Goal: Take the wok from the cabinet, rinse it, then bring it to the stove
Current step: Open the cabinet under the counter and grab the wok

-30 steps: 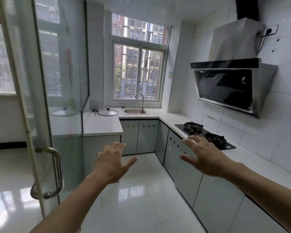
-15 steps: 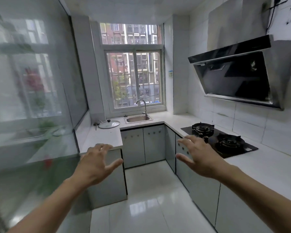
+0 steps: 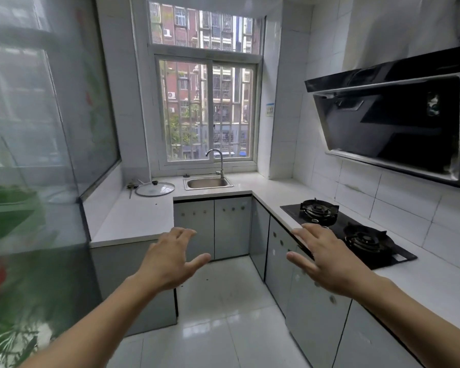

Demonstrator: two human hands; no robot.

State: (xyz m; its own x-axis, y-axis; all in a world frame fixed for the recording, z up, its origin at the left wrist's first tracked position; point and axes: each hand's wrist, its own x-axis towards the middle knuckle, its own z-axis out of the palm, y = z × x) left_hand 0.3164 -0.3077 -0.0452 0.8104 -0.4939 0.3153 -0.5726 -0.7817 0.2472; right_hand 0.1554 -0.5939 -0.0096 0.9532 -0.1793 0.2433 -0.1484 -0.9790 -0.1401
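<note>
Left hand: the left hand (image 3: 168, 258) is held out in the air in front of the body, palm down, fingers spread and almost straight; it holds nothing and touches nothing.
Right hand: the right hand (image 3: 327, 258) is held out in the same way, fingers spread, with nothing in it; in the picture it lies over the edge of the tabletop (image 3: 133, 221), but I cannot tell if it touches it.
Wok: no wok shows in the head view.
Cabinet: grey cabinet doors (image 3: 213, 227) run under the tabletop along the far wall and the right side; all that I see are closed.
Stove: a black stove (image 3: 348, 232) with two burners is set in the tabletop on the right, just beyond the right hand.
Sink: a small steel sink (image 3: 208, 183) with a curved tap (image 3: 218, 162) stands under the window (image 3: 207, 110), at the far end.
Lid: a glass lid (image 3: 155, 189) lies flat on the tabletop, left of the sink.
Hood: a dark slanted hood (image 3: 393, 123) hangs on the tiled wall above the stove.
Glass panel: a blurred glass panel (image 3: 32, 155) fills the left side.
</note>
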